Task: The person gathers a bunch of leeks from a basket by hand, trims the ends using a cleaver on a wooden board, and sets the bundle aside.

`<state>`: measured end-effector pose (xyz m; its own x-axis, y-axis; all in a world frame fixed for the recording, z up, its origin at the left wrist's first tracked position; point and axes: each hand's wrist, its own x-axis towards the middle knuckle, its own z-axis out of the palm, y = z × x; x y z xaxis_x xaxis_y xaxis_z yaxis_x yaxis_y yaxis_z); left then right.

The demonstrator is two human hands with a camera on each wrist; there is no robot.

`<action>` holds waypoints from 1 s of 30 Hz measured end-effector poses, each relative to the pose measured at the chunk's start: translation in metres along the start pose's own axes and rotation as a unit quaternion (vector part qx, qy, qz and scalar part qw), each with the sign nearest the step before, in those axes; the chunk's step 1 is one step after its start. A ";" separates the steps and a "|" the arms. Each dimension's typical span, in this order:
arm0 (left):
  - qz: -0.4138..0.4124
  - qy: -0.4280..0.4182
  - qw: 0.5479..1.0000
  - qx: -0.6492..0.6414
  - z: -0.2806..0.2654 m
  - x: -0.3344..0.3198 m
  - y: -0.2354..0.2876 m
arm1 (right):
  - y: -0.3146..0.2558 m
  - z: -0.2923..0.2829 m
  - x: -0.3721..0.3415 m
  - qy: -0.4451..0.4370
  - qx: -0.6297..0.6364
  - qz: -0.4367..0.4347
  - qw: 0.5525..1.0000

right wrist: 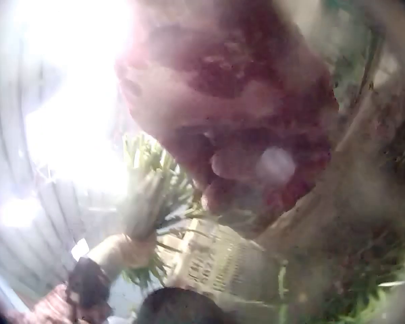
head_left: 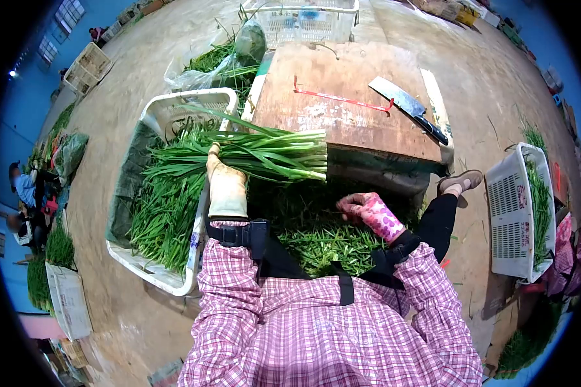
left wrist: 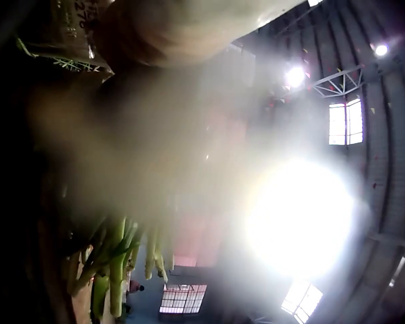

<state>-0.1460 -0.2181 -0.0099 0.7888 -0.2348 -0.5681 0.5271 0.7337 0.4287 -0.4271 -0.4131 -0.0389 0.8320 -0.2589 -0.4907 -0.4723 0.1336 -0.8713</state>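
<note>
My left hand (head_left: pixel 227 184), in a pale glove, grips a bunch of long-leaved greens (head_left: pixel 265 151) above the rim of a white basket. The pale stem ends point right, and the leaves trail left over the basket. In the left wrist view, stems (left wrist: pixel 118 270) hang below a blurred shape. My right hand (head_left: pixel 373 214), in a pink patterned glove, hovers over cut green pieces (head_left: pixel 332 248) near my lap. Its fingers curl loosely, with nothing visible in them. In the right wrist view the same glove (right wrist: pixel 229 88) fills the top, with the bunch (right wrist: pixel 155 192) beyond.
A white basket (head_left: pixel 229 100) of greens stands at my left. In front is a wooden board (head_left: pixel 342 71) with a cleaver (head_left: pixel 403 100) and a red strip (head_left: pixel 342 97) on it. Another white crate (head_left: pixel 513 213) is at right, and a plastic bag (head_left: pixel 250 42) lies behind the basket.
</note>
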 end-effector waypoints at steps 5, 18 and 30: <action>0.004 -0.021 0.999 0.047 -0.015 0.007 -0.019 | -0.010 0.062 0.032 -0.076 0.298 -0.069 0.949; 0.087 -0.010 0.983 0.158 -0.021 -0.012 0.005 | 0.039 -0.034 0.018 0.115 -0.400 0.021 0.909; 0.053 -0.135 0.980 0.136 -0.047 -0.018 0.019 | -0.032 -0.013 0.000 0.143 -0.575 0.010 0.806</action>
<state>-0.1646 -0.1696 -0.0248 0.8792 -0.3533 -0.3196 0.4735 0.5739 0.6681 -0.4159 -0.4298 -0.0113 0.7972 -0.4998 -0.3386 -0.5793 -0.7912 -0.1960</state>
